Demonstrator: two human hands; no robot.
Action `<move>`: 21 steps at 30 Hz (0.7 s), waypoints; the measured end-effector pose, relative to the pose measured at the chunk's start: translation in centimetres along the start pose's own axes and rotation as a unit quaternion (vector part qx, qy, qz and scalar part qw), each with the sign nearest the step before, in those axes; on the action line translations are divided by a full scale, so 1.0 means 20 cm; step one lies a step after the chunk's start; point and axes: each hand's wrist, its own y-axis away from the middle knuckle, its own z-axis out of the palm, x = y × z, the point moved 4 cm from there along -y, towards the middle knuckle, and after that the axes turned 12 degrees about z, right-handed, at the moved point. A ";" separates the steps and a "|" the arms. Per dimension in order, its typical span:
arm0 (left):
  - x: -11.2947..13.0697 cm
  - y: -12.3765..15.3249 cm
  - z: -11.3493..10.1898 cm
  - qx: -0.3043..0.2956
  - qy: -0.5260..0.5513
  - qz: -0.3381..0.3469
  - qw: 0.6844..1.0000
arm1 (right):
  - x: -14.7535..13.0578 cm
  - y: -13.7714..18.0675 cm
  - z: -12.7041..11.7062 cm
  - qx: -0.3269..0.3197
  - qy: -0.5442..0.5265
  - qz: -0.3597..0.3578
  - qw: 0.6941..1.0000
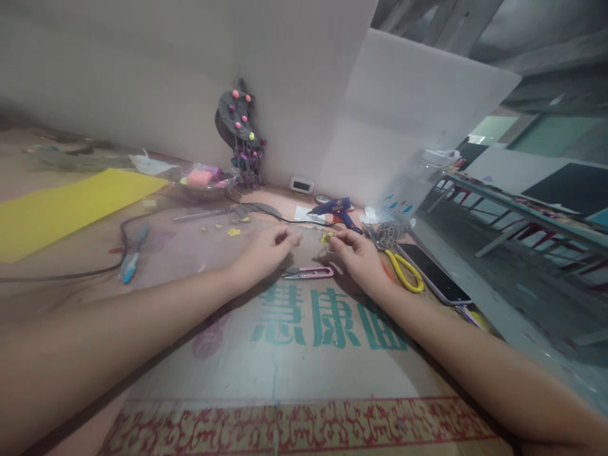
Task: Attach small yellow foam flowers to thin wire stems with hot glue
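Note:
My right hand [356,252] pinches a small yellow flower [325,238] between thumb and fingertips, just above the table. To its left, my left hand [266,253] is closed, its thumb and fingers drawn together. Whether anything tiny sits in that pinch is too small to make out. Between and slightly below both hands lie pink thread snips [311,273]. Another yellow flower [234,232] rests on the table beyond my left hand, with several small yellow scraps around it. Yellow-handled scissors [406,271] lie next to my right wrist, partly hidden by it.
A blue glue gun [335,210] with a cord lies behind my hands. Right of it are grey wire or cord [389,233], a phone [434,273] and a clear bottle [418,183]. At the back stands a grey crescent decoration [232,120]. Yellow sheet [71,212] and a pen [135,253] lie left.

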 end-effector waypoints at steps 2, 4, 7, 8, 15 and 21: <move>0.01 0.01 0.01 -0.015 0.006 0.003 1.000 | -0.03 0.02 0.01 -0.003 0.040 -0.025 0.999; 0.02 0.01 0.02 -0.031 0.011 0.014 0.999 | -0.05 0.04 0.01 -0.005 0.062 -0.041 0.997; 0.05 0.02 0.03 -0.066 0.006 0.032 0.997 | -0.07 0.05 0.01 -0.010 0.076 -0.053 0.996; 0.06 0.02 0.04 -0.079 0.001 0.042 0.996 | -0.07 0.05 0.01 -0.011 0.079 -0.054 0.995; 0.08 0.02 0.04 -0.105 -0.027 0.050 0.993 | -0.08 0.06 0.04 -0.052 0.100 -0.071 0.991; 0.07 0.02 0.04 -0.105 -0.024 0.054 0.993 | -0.09 0.07 0.04 -0.053 0.097 -0.075 0.991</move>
